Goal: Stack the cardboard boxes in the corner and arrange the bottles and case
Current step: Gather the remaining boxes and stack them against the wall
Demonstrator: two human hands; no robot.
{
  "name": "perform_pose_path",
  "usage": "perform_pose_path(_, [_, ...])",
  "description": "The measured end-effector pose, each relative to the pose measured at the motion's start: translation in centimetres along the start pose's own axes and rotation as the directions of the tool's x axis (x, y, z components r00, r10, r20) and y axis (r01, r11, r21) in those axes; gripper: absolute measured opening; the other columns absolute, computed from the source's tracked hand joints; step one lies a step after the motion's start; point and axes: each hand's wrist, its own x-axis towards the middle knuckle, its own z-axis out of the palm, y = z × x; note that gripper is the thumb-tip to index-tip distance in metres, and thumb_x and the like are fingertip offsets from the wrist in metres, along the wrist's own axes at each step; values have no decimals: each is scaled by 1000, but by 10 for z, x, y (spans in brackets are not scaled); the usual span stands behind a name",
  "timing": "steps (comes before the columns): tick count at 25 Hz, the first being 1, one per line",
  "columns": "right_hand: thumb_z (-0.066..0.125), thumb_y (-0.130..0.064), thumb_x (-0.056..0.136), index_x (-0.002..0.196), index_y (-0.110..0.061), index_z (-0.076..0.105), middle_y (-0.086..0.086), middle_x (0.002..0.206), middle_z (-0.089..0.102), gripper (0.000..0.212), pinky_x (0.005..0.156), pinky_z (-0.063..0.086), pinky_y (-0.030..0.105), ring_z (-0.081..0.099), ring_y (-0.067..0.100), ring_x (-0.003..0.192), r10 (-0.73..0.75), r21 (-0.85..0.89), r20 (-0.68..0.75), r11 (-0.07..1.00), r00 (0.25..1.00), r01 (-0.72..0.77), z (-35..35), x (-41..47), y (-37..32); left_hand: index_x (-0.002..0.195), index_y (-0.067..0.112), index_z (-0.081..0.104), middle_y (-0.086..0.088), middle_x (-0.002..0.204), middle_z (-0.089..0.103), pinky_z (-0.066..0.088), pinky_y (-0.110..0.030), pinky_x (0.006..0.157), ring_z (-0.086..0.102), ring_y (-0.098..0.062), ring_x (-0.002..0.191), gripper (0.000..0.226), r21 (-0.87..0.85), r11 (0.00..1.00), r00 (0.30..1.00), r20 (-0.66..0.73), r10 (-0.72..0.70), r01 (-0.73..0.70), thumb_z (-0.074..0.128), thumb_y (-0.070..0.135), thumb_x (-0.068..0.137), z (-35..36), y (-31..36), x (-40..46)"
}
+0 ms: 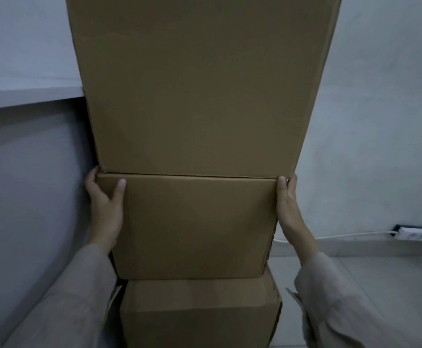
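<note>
Three plain brown cardboard boxes stand stacked in front of me. The top box [202, 81] is the largest and runs out of the frame upward. The middle box [194, 224] sits under it, on the bottom box [199, 312]. My left hand [104, 207] grips the middle box's upper left corner, thumb on the front face, fingers round the side. On the upper right edge, my right hand [289, 209] lies against the side, thumb at the front corner. No bottles or case are in view.
Grey walls stand close behind and to both sides of the stack. A white ledge [29, 97] runs along the left wall. A white power strip [417, 233] with a cable lies on the tiled floor [370, 270] at the right.
</note>
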Motion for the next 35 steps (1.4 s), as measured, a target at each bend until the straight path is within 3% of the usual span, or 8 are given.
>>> perform_pose_path(4, [35,-27,97,145,-26,-5,-6,152,12,62,111,20,25,19,5,135,4,-106,83,994,997,5,2,-31,35,146,27,-2,0,157,19,21,-42,117,26,-16,140,82,127,978,966,181,-185,164,55,32,87,-20,-46,-33])
perform_pose_path(9, [52,-4,89,128,-42,15,-15,134,33,66,114,28,39,34,14,131,156,-228,304,970,940,-87,-15,-97,112,146,17,-10,-3,158,7,15,-35,116,13,-20,145,104,331,860,791,358,-496,389,69,20,79,-43,-116,-118])
perform_pose_path(12, [64,-15,77,128,-42,20,-6,135,37,73,111,32,39,38,22,131,242,-337,304,932,921,-134,-18,-124,145,141,20,-24,-2,158,-10,8,-34,119,0,-17,146,137,424,821,724,414,-552,383,85,21,58,-44,-145,-137])
perform_pose_path(17, [72,-17,77,142,-20,23,-13,144,23,82,105,26,19,27,12,137,255,-366,291,920,922,-139,-28,-138,166,137,22,-30,2,156,-7,10,-31,117,5,-12,144,144,363,842,731,428,-531,399,84,-4,53,-41,-160,-128])
perform_pose_path(22, [64,-75,49,140,-29,7,-9,152,2,117,110,11,22,-4,4,138,289,-412,374,903,881,-122,-30,-139,169,144,21,-17,-2,158,5,21,-38,115,17,-20,143,154,305,853,759,394,-518,424,89,0,35,-41,-161,-116])
perform_pose_path(25, [77,-41,64,145,-19,8,4,157,-5,109,111,11,27,-15,2,134,333,-386,286,898,899,-210,-17,-143,171,144,7,6,-15,152,21,28,-35,105,29,-29,137,133,301,893,845,325,-425,334,85,-12,39,-36,-160,-111])
perform_pose_path(29, [81,-24,56,134,-24,18,-18,128,32,100,105,28,23,33,6,125,316,-217,169,936,934,-277,4,-142,170,132,-3,29,-25,138,41,36,-46,102,43,-39,126,102,400,874,933,111,-343,274,84,-10,46,-34,-168,-106])
perform_pose_path(35, [75,0,70,127,-5,15,5,124,31,83,94,35,25,39,19,114,358,-119,65,930,931,-349,11,-129,178,126,-11,33,-33,128,43,37,-46,100,46,-42,117,96,439,851,948,-2,-318,287,86,-5,46,-17,-166,-108])
